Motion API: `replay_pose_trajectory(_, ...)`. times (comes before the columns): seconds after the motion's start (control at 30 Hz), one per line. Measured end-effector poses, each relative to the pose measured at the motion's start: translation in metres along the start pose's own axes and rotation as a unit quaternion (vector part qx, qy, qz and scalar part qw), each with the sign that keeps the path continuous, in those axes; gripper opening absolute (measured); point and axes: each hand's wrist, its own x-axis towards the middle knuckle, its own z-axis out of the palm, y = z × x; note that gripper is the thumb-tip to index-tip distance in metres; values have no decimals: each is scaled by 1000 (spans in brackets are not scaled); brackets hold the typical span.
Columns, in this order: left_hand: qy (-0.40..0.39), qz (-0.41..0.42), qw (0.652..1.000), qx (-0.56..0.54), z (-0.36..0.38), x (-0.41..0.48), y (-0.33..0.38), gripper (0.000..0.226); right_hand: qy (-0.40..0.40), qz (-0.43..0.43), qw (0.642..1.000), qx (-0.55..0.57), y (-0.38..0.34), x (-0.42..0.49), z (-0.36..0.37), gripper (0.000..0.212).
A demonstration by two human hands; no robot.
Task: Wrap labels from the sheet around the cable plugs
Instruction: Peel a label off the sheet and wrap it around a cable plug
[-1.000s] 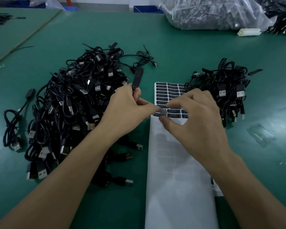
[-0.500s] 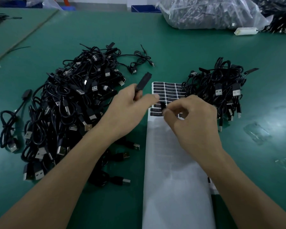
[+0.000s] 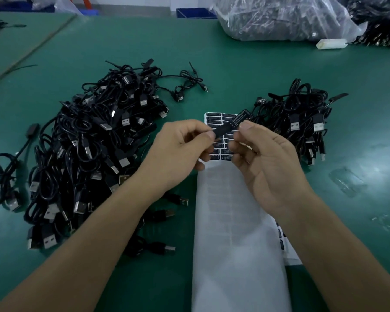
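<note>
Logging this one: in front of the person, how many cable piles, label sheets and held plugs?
Cable piles: 2 (large pile, small pile)
Label sheets: 2 (top sheet, lower sheet peeking out beneath)
Held plug: 1, pinched by left hand and right hand
Total: 5

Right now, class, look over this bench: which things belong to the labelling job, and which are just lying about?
Part of the job:
black plug, pinched between left hand and right hand
label sheet
large cable pile
smaller cable pile

Just lying about:
clear bag of cables
white block
clear plastic scrap
blue bin
</note>
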Motion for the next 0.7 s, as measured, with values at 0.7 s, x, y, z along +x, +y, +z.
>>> replay_pose_trajectory(0.7,-110,-75,988,-80,-4,-2,5,18,-29,-29,999,-28,2,1,1,30)
